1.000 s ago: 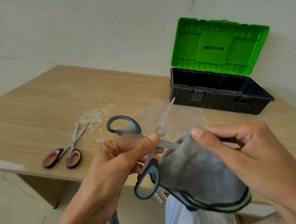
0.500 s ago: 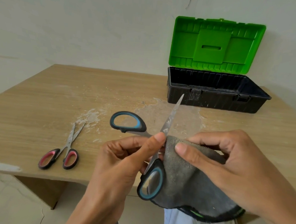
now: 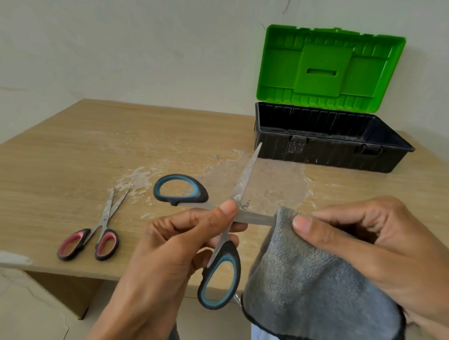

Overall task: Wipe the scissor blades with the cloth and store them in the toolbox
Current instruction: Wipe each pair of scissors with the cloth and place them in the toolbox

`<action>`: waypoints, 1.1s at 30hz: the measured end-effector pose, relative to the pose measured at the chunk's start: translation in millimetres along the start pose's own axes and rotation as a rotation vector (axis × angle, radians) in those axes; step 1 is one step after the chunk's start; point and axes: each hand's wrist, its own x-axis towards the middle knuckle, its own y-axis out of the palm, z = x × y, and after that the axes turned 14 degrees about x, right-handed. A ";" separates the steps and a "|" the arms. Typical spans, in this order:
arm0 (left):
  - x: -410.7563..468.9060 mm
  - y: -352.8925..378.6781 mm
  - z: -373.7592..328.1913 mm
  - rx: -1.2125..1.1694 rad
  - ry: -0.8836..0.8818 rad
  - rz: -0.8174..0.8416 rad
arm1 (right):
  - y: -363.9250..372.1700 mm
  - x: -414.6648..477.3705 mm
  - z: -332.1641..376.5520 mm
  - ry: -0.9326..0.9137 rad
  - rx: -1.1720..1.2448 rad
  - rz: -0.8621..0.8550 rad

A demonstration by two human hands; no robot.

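- Blue-handled scissors [image 3: 243,186]: held in the air at the centre of the view, above the near edge of the table [image 3: 60,173]; spread wide into a cross.
- Upper blade: long axis runs from the pivot toward 1 o'clock, tip aimed at the front wall of the toolbox [image 3: 324,153]; dull grey, mottled, with dark specks beside the pivot.
- Second blade: lies level and points to 3 o'clock; tip hidden inside the cloth [image 3: 310,288].
- Handle loops: black with blue lining; one sits at 10 o'clock from the pivot, the other hangs at 6 o'clock.
- Left hand [image 3: 177,243]: pinches the scissors at the pivot, thumb on top, fingers curled behind.
- Right hand [image 3: 366,246]: at 3 o'clock from the pivot; grips the folded grey cloth, thumb pressing it over the level blade; dark-edged remainder hangs toward 5 o'clock.
- Toolbox: black tray, far on the table at 1 o'clock; green lid [image 3: 329,68] stands open, upright before the wall.
- Red-handled scissors [image 3: 104,219]: lie flat on the table at 8 o'clock, blades slightly parted, pointing to 1 o'clock.
- Table: pale wood with whitish smears.
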 end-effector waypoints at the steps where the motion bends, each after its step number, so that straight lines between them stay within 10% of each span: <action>1: 0.3 -0.2 0.1 0.021 0.008 -0.003 | 1.5 1.0 1.5 -0.012 -0.015 0.000; 33: 3.0 10.5 7.5 0.036 0.050 -0.027 | 12.8 -2.2 -2.0 -0.088 -0.062 -0.011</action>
